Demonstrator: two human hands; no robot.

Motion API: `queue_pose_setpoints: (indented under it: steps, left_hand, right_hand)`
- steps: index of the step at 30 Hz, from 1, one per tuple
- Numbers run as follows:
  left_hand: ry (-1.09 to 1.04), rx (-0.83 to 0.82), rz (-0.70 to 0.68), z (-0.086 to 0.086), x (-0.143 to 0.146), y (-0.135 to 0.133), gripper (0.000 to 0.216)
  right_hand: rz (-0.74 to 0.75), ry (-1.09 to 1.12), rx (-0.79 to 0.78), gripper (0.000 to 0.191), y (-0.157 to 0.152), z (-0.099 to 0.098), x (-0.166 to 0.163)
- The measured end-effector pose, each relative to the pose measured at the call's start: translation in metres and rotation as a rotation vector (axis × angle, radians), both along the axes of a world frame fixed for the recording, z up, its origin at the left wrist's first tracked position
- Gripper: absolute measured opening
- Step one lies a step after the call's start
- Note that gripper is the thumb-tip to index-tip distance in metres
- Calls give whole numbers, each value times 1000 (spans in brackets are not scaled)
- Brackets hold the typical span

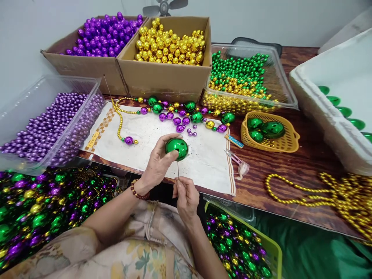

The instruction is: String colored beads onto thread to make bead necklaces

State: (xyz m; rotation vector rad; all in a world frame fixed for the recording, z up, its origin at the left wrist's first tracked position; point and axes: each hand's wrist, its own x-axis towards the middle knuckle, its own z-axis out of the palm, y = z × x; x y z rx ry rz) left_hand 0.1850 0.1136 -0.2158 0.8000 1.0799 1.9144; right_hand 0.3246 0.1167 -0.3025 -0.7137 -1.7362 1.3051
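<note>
My left hand (158, 161) is closed around a large shiny green ball (177, 149), thumb across its front. Below it, my right hand (186, 197) pinches a thin needle-like rod (178, 169) that runs straight up to the ball's underside; whether its tip is inside the ball I cannot tell. Both hands are over the front of a white cloth (139, 149). Behind them on the cloth lies a strung bead garland (197, 117) of green, purple and gold beads. A few loose small purple beads (192, 131) sit close to the ball.
Cardboard boxes hold purple balls (107, 37) and gold balls (171, 44). Clear bins hold small purple beads (55, 128) and green and gold beads (238, 73). A yellow basket (292, 141), small snips (232, 155), gold bead strands (302, 193) and a white foam box (322, 120) are rightward.
</note>
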Motion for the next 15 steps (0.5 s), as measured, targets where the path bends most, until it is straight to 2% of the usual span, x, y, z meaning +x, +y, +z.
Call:
queue_pose_setpoints:
  steps: [3,9,12,15]
  left_hand:
    - [-89,-24,-104,4,-7,2,42]
    - [-38,-25,-4,-4,-12,8,45]
    - [44,2,-15,-8,-11,11,44]
    - [140,10,-20,-11,-11,15,44]
  right_hand:
    - [-7,0,-6,15,5,2,1]
    - [21,-14,64,14,2,-1,4]
    - [-37,-5,24,16,2,-4,2]
    - [-26,21,-16,17,6,-8,-2]
